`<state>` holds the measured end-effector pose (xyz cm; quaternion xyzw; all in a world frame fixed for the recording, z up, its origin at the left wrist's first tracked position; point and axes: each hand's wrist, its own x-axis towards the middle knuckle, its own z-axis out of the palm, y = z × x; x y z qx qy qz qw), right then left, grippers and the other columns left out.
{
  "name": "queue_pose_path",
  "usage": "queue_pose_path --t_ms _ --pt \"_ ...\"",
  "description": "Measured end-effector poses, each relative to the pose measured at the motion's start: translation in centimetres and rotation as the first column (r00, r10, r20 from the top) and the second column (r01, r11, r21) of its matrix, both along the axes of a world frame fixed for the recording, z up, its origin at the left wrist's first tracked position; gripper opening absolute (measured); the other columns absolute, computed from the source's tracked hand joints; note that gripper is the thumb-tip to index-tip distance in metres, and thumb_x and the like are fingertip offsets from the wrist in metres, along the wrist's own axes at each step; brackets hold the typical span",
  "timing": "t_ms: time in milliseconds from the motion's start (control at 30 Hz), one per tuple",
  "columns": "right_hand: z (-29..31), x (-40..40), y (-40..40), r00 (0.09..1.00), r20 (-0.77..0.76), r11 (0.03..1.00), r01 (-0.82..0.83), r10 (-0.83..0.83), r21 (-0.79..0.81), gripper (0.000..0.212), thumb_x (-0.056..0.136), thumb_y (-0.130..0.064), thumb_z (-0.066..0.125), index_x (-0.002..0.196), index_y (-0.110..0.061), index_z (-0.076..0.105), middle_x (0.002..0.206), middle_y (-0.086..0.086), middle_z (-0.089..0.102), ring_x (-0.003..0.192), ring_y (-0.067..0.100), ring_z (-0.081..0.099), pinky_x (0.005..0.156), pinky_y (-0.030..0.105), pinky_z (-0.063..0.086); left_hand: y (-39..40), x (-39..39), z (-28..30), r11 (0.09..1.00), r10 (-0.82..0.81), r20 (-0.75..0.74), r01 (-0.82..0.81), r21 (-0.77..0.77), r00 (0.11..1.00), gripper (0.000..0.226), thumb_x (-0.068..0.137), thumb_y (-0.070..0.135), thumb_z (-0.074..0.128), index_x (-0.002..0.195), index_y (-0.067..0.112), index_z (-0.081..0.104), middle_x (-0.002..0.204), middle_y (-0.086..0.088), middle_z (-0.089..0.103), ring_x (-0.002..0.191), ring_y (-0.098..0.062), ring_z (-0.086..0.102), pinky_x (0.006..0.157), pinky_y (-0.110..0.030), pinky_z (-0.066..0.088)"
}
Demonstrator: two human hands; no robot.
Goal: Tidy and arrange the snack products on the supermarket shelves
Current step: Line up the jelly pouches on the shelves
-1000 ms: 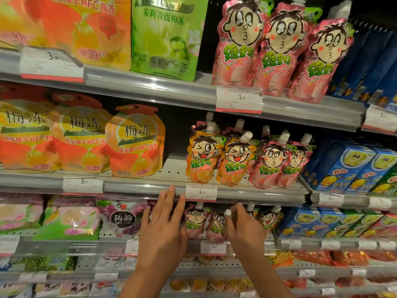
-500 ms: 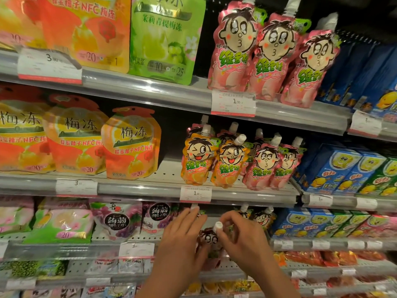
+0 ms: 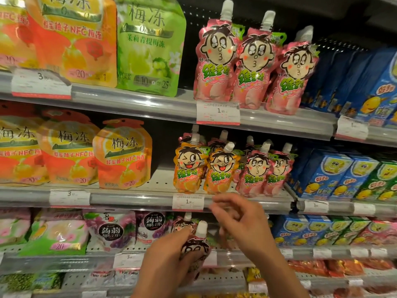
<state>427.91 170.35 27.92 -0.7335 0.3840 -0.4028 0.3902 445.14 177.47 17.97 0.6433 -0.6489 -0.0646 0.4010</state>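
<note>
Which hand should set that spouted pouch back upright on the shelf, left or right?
Left, probably. The left hand already grips the spouted pouch in front of the shelf, while the right hand is raised, blurred and holding nothing.

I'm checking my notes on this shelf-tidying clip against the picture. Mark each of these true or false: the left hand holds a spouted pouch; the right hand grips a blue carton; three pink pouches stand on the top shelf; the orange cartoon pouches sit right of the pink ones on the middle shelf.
1. The left hand holds a spouted pouch. True.
2. The right hand grips a blue carton. False: it holds nothing, its fingers loosely curled and blurred, in front of the shelf edge.
3. Three pink pouches stand on the top shelf. True.
4. The orange cartoon pouches sit right of the pink ones on the middle shelf. False: they sit to the left.
</note>
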Motion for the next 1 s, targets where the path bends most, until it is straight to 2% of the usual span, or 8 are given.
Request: queue_pose_path --t_ms 100,233,333,433,500,567,700,1000 --pt "1.7 0.0 -2.3 0.975 0.052 0.936 0.221 -0.215 -0.274 0.02 0.095 -0.025 0.068 0.112 -0.034 0.067 0.065 -0.001 0.062 0.057 0.014 0.059 0.056 0.03 0.053 1.3 0.2 0.4 0.995 0.052 0.0 -0.051 0.083 0.999 0.039 0.082 0.056 0.073 0.117 0.046 0.057 0.1 0.032 0.067 0.094 0.004 0.06 0.082 -0.02 0.05" --pt "3.3 1.0 -5.9 0.927 0.037 0.789 0.337 -0.372 -0.515 0.037 0.094 -0.023 0.068 0.13 -0.024 0.059 0.11 -0.004 0.062 0.07 0.005 0.061 0.075 0.03 0.054 3.1 0.2 0.9 0.983 0.124 -0.046 -0.116 0.145 0.991 0.047 0.083 0.058 0.072 0.123 0.063 0.048 0.107 0.03 0.067 0.102 0.002 0.061 0.092 -0.021 0.049" --pt "3.9 1.8 -7.6 0.945 -0.027 0.841 0.277 -0.326 -0.465 0.052 0.094 -0.034 0.067 0.142 -0.023 0.051 0.122 0.001 0.063 0.074 -0.004 0.062 0.085 0.04 0.055 3.6 0.1 1.2 0.965 0.175 0.014 -0.175 0.197 0.984 0.046 0.083 0.061 0.07 0.098 0.084 0.033 0.098 0.035 0.061 0.098 0.006 0.059 0.091 -0.02 0.051" --pt "3.9 1.9 -8.5 0.952 -0.071 0.875 0.241 -0.297 -0.42 0.057 0.093 -0.038 0.066 0.145 -0.024 0.048 0.124 0.003 0.064 0.068 -0.001 0.061 0.091 0.037 0.049 4.0 -0.9 1.5 0.96 0.219 0.014 -0.218 0.174 0.976 0.022 0.086 0.063 0.065 0.092 0.059 0.045 0.092 0.032 0.059 0.095 0.004 0.058 0.088 -0.017 0.049" --pt "4.1 1.7 -9.0 0.955 -0.063 0.854 0.229 -0.29 -0.468 0.044 0.093 -0.034 0.067 0.135 -0.022 0.058 0.122 -0.003 0.06 0.073 0.008 0.064 0.081 0.029 0.041 3.9 -1.9 1.5 0.952 0.246 0.049 -0.25 0.176 0.968 0.032 0.086 0.065 0.062 0.109 0.047 0.048 0.098 0.028 0.064 0.097 0.002 0.059 0.086 -0.017 0.048" --pt "4.5 1.2 -9.5 0.944 -0.105 0.816 0.21 -0.312 -0.538 0.025 0.094 -0.032 0.066 0.116 -0.021 0.067 0.11 -0.004 0.059 0.08 0.015 0.062 0.073 0.027 0.035 3.7 -2.6 1.0 0.954 0.246 0.109 -0.26 0.147 0.963 0.047 0.081 0.065 0.068 0.117 0.051 0.041 0.096 0.026 0.068 0.091 -0.001 0.062 0.078 -0.02 0.052" --pt "5.1 -0.2 -9.7 0.924 -0.218 0.823 0.151 -0.315 -0.548 0.016 0.097 -0.033 0.061 0.106 -0.021 0.067 0.106 -0.003 0.057 0.086 0.015 0.053 0.07 0.03 0.037 4.2 -3.8 0.4 0.952 0.266 0.242 -0.293 0.085 0.933 0.05 0.068 0.051 0.086 0.094 0.048 0.043 0.072 0.029 0.058 0.067 -0.001 0.058 0.056 -0.019 0.051" --pt "5.6 -7.1 -7.5 0.986 0.01 0.804 0.14 -0.165 -0.578 0.01 0.098 -0.032 0.064 0.098 -0.023 0.066 0.085 -0.008 0.065 0.072 0.011 0.059 0.064 0.033 0.046 4.0 -3.2 0.5 0.944 0.296 0.301 -0.325 0.051 0.907 0.049 0.059 0.033 0.096 0.086 0.038 0.056 0.078 0.042 0.043 0.07 0.014 0.046 0.058 -0.003 0.029"
